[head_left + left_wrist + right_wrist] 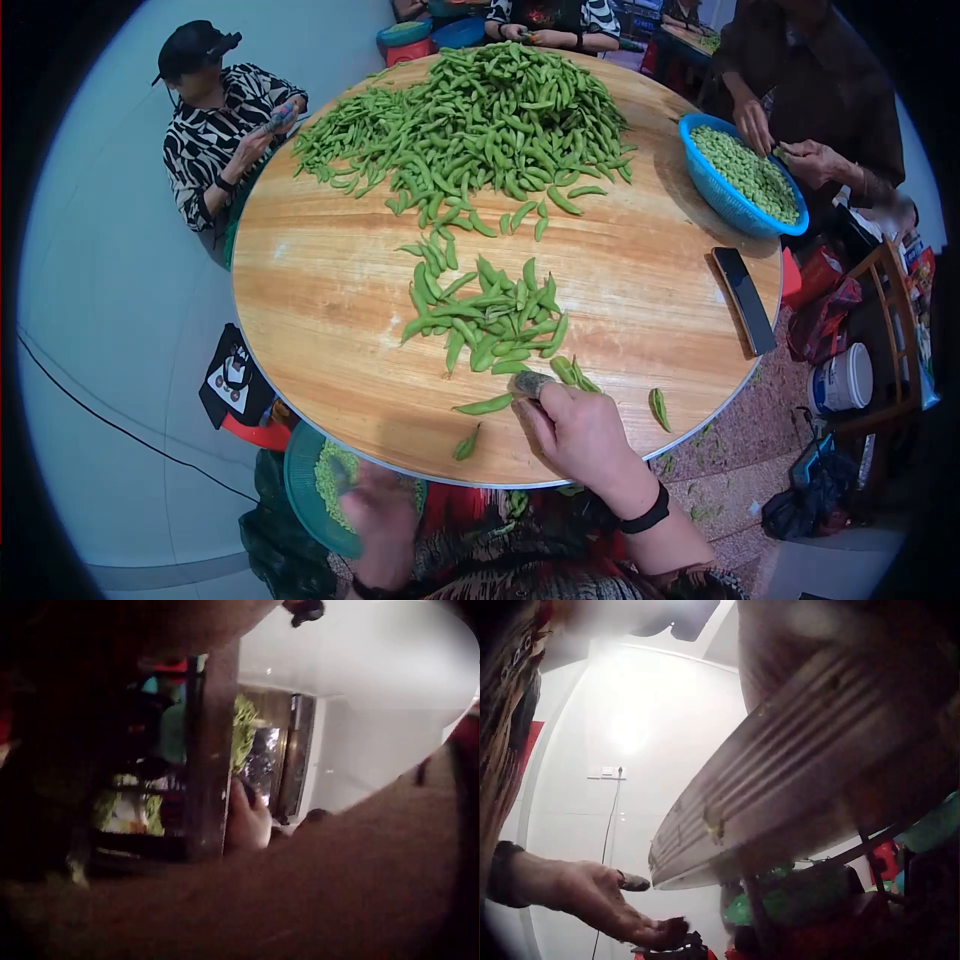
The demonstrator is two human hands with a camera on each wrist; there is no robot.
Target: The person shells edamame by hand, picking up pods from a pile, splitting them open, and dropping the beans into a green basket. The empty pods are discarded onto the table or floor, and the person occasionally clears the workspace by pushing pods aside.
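Right hand grip: right hand [580, 435] is pinching one dark-tipped pod [530, 384] between thumb and fingertips, with the fingers curling round it.
Pod position: it is lying at the near edge of the round wooden table [330, 300], just below the small heap of pods [490, 320].
Left hand grip: left hand [385, 510] is hanging below the table edge. It is blurred in the head view, but from under the table the fingers [656, 930] seem to be spreading loosely and holding nothing.
Under the left hand: a green basin [300, 490] is sitting in the lap, holding pale shelled beans.
Loose pods: a few are lying singly beside the right hand.
Far side: a big pile of pods [480, 120] is covering the table top.
Right side: a blue basket [715, 190] of beans and a dark phone [745, 300] are resting near the rim.
Company: other people are sitting around the table.
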